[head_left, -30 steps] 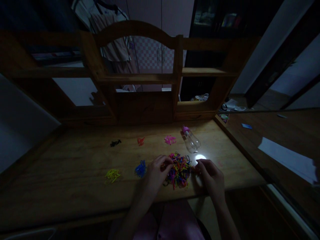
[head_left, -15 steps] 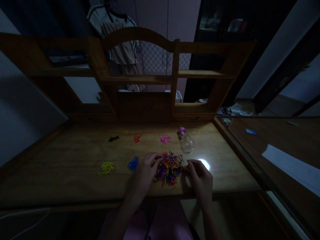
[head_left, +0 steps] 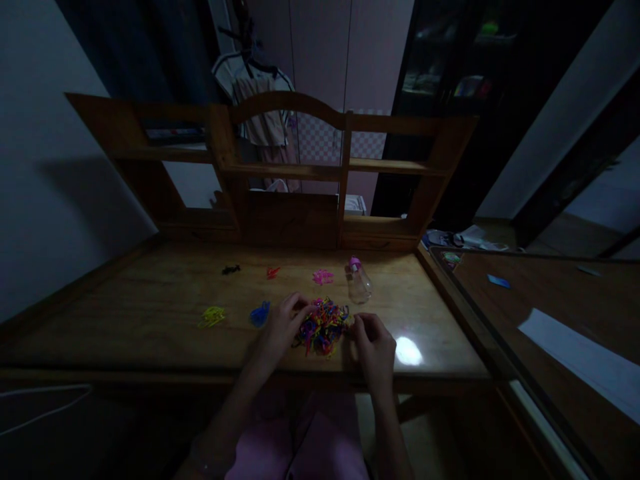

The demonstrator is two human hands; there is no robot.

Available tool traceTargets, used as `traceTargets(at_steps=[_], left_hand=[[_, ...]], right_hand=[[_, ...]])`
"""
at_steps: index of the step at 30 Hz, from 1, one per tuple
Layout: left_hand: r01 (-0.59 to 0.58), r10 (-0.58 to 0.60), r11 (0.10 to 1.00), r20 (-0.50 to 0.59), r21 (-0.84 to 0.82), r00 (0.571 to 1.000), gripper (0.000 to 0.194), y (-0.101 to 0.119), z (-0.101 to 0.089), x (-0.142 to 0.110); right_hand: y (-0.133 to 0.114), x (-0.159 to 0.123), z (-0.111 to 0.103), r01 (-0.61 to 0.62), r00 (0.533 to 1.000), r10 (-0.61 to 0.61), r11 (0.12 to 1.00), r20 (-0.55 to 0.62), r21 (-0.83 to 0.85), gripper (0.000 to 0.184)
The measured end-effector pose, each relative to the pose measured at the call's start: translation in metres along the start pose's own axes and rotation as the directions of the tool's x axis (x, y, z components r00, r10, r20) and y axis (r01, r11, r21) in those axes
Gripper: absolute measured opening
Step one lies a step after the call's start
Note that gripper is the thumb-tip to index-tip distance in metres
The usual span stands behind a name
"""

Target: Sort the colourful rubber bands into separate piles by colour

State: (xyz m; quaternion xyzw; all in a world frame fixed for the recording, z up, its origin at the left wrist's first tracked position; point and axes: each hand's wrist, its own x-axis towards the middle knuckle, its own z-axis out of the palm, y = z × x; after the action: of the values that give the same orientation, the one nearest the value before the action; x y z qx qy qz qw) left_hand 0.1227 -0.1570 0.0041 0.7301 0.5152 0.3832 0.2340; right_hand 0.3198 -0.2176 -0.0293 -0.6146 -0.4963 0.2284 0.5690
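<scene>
A heap of mixed, coloured rubber bands (head_left: 324, 327) lies on the wooden desk (head_left: 150, 320) between my hands. At its upper left edge, my left hand (head_left: 286, 321) has thumb and forefinger pinched together on the bands. My right hand (head_left: 376, 343) pinches at the right edge of the heap, fingers curled; a band seems held there, too small to see well. Sorted by colour, small piles lie around: blue bands (head_left: 260, 314) beside my left hand, yellow bands (head_left: 213, 316) further left, and black (head_left: 231, 269), red (head_left: 273, 273) and pink bands (head_left: 323, 276) behind.
A clear bottle with a pink cap (head_left: 360, 283) lies behind the heap, to its right. Wooden shelving (head_left: 290, 172) rises along the desk's back. On the brown surface to the right are a white paper sheet (head_left: 580, 353) and a small blue card (head_left: 499, 281). The room is dim.
The camera view has shifted, so the desk and shelves sit differently in the picture. Both hands stay at the heap, pinching its left and right sides.
</scene>
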Motion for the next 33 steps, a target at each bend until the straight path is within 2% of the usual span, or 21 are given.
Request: traceTargets(at_steps=[2, 5, 8, 15, 17, 21, 25, 29, 33], left_hand=[[-0.022, 0.023, 1.0, 0.076, -0.006, 0.997, 0.013, 0.003, 0.0, -0.003], [-0.168, 0.152, 0.983, 0.183, 0.07, 0.971, 0.01, 0.006, -0.003, -0.008], [-0.294, 0.25, 0.939, 0.232, 0.177, 0.94, 0.013, 0.009, -0.007, -0.007], [-0.428, 0.329, 0.869, 0.358, 0.247, 0.874, 0.042, 0.017, -0.026, 0.003], [-0.428, 0.335, 0.87, 0.344, 0.245, 0.877, 0.04, 0.014, -0.028, 0.003], [-0.404, 0.333, 0.894, 0.314, 0.193, 0.889, 0.02, 0.004, -0.025, 0.002], [-0.289, 0.269, 0.954, 0.189, 0.085, 0.944, 0.008, -0.002, -0.029, -0.001], [-0.197, 0.199, 0.979, 0.053, -0.041, 0.978, 0.01, -0.014, -0.051, -0.009], [-0.182, 0.182, 0.983, 0.003, -0.02, 0.983, 0.021, -0.042, -0.078, -0.023]], right_hand=[[0.001, 0.0, 0.0, 0.0, 1.0, 0.0, 1.0, 0.009, 0.014, 0.024], [0.001, -0.001, 0.0, -0.009, 1.0, 0.008, 0.999, 0.027, 0.041, 0.023], [0.0, -0.002, 0.0, -0.01, 1.0, 0.009, 0.999, 0.024, 0.041, 0.022], [-0.004, -0.002, -0.001, -0.021, 0.999, 0.021, 1.0, 0.029, 0.023, 0.023], [-0.004, -0.003, -0.001, -0.034, 0.999, 0.034, 0.999, 0.036, 0.014, 0.023], [-0.003, -0.002, -0.002, -0.072, 0.996, 0.072, 0.997, 0.047, -0.004, 0.023], [-0.011, -0.003, -0.002, -0.073, 0.997, 0.073, 0.997, 0.027, -0.024, 0.02], [-0.032, -0.006, 0.013, 0.134, 0.99, -0.121, 0.974, 0.078, -0.185, 0.013], [-0.046, -0.008, 0.041, 0.305, 0.951, -0.258, 0.876, 0.173, -0.374, 0.02]])
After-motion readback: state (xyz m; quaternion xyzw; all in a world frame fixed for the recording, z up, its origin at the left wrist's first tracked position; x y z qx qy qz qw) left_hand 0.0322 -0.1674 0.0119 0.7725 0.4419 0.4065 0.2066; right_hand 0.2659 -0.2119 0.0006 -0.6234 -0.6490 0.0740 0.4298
